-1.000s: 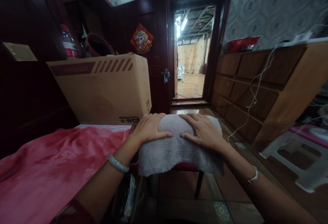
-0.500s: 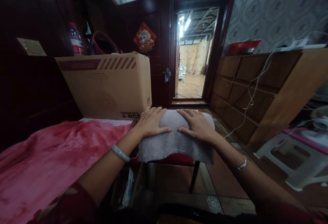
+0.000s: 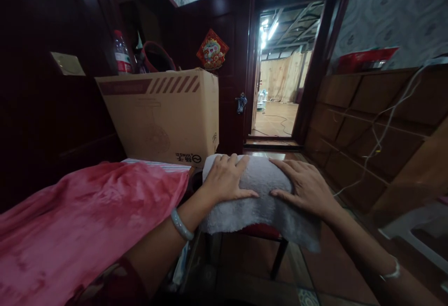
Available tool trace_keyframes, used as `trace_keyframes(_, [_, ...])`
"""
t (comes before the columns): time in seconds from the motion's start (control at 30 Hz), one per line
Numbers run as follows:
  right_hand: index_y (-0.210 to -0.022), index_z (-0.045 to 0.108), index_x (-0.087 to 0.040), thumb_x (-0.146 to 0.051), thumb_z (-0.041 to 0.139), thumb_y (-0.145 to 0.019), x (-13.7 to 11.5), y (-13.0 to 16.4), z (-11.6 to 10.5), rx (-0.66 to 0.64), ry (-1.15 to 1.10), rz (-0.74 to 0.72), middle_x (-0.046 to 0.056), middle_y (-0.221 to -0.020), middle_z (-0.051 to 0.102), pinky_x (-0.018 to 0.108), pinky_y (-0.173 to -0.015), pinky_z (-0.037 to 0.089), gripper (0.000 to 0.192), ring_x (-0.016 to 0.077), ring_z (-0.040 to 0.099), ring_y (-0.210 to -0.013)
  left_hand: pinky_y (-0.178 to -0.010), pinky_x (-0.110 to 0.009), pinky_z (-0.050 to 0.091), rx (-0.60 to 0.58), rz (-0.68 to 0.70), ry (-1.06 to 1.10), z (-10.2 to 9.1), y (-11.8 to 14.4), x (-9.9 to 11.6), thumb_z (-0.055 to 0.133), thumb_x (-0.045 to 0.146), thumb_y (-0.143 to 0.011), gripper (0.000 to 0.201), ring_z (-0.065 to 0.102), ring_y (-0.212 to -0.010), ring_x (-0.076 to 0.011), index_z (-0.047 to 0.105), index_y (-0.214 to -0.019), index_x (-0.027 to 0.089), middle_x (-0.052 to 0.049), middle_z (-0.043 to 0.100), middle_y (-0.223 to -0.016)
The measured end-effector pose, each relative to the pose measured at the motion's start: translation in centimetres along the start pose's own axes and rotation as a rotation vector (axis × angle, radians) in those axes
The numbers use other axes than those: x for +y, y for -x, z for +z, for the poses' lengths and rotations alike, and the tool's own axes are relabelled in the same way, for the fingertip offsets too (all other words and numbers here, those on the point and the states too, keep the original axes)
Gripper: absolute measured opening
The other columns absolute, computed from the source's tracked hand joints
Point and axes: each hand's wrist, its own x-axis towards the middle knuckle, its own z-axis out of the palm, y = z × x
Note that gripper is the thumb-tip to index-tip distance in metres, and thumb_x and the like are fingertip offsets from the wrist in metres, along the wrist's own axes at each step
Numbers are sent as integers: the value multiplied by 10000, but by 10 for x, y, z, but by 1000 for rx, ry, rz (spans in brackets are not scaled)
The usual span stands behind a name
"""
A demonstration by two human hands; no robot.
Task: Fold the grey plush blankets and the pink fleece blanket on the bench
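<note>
Grey fluffy towel lies folded over a red-seated metal-legged stool, right under both palms. Head view: left hand flat on towel's left part, fingers slightly spread, thumb out toward centre. Right hand flat on right part, fingers spread, nothing pinched. Pink blanket & cardboard box sit left of left fingers. Step looks like pressing/smoothing the fold; next prob. needs even palm pressure w/o dragging cloth off the seat.

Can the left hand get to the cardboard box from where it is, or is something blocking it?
Probably yes. The left hand lies flat on the grey towel, holding nothing, and the cardboard box stands just beyond and left of it on the bed. Nothing shows in the gap between them; only the pink blanket lies nearby.
</note>
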Motion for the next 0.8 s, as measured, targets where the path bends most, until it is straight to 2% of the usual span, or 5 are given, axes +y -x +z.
trace_keyframes(0.27, [-1476,468,-254,-702,408,-930,2,0,1,7,17,13,127,-1148,651,482,-880,409,709,345,587,-992,-951,-484,411,17,15,-23,7,0,-1,499,912,-686,1093,551,-1050,-350,442,-1466,149,-169,589,-1170])
trace_keyframes(0.57, [-1473,467,-221,-760,400,-915,-3,1,0,0,60,7,140,-1181,643,458,-855,410,778,339,590,-1012,-1031,-500,393,-39,6,-9,-8,4,5,589,809,-744,1013,535,-1183,-359,403,-1490,149,-198,552,-1345])
trace_keyframes(0.67, [-1484,450,-211,-777,377,-914,-3,2,0,2,75,1,141,-1178,642,454,-853,411,806,336,589,-1013,-1093,-541,340,-21,36,-30,-10,14,5,600,725,-807,924,476,-1294,-374,383,-1502,157,-209,484,-1463])
trace_keyframes(0.8, [-1496,435,-220,-766,350,-925,-3,4,2,3,106,-1,141,-1150,649,451,-848,418,794,339,590,-1013,-1154,-559,276,4,59,-131,-13,40,0,588,580,-891,783,380,-1408,-377,374,-1510,149,-209,408,-1545])
